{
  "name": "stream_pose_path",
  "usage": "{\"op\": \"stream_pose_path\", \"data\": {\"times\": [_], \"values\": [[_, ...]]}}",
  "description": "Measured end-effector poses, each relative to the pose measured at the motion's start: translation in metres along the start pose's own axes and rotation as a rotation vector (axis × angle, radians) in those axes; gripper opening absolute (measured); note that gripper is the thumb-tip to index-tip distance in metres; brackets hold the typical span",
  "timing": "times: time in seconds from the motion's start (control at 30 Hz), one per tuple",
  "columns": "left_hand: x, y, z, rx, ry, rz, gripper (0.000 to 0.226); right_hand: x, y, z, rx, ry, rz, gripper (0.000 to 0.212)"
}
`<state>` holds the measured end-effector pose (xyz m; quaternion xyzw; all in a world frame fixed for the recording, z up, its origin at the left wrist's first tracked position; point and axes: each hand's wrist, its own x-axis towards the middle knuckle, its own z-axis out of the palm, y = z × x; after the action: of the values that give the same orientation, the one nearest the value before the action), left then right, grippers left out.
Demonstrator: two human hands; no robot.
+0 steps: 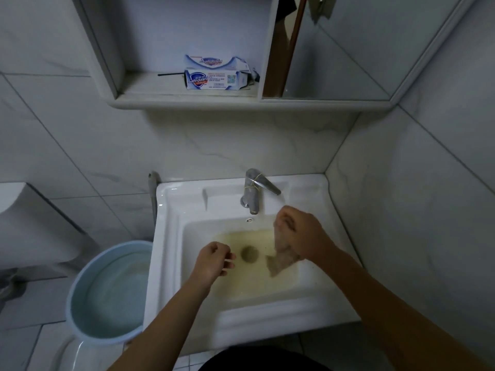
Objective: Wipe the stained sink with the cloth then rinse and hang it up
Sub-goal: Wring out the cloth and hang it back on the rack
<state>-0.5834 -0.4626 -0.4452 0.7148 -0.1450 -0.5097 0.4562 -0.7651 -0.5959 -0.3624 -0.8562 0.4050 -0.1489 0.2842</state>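
A thin, brownish, wet cloth is seen hanging over the right half of a white rectangular ceramic sink. Its long axis runs roughly vertically, slanting slightly toward the lower left, with its lower corner pointing down into the murky yellowish water pooled in the basin. The cloth is blurred, so its weave cannot be made out. Its upper end is gathered inside the right hand, whose fingers are curled closed around it; the rest trails below and to the left of the knuckles. The right forearm is extended from the lower right, the fist raised just in front of a grey metal tap with its lever turned to the right. The left hand is held above the left part of the basin, beside the round dark drain, fingers loosely curled and holding nothing, apart from the cloth. A pale blue round plastic basin stands to the left of the sink. A blue and white soap box lies on the shelf above.
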Motion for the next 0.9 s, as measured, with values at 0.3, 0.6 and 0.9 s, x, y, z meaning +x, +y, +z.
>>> {"op": "stream_pose_path", "data": {"times": [0.3, 0.6, 0.9], "values": [[-0.017, -0.033, -0.002, 0.154, -0.005, 0.001, 0.017, -0.012, 0.027, -0.006, -0.099, -0.044, 0.045, 0.016], [-0.076, -0.061, -0.013, 0.145, 0.227, 0.031, 0.023, -0.050, 0.081, 0.013, 0.153, -0.253, 0.541, 0.047], [-0.208, -0.175, -0.017, 0.047, 0.561, -0.093, 0.018, -0.127, 0.106, 0.036, 0.101, -0.518, 0.448, 0.028]]}}
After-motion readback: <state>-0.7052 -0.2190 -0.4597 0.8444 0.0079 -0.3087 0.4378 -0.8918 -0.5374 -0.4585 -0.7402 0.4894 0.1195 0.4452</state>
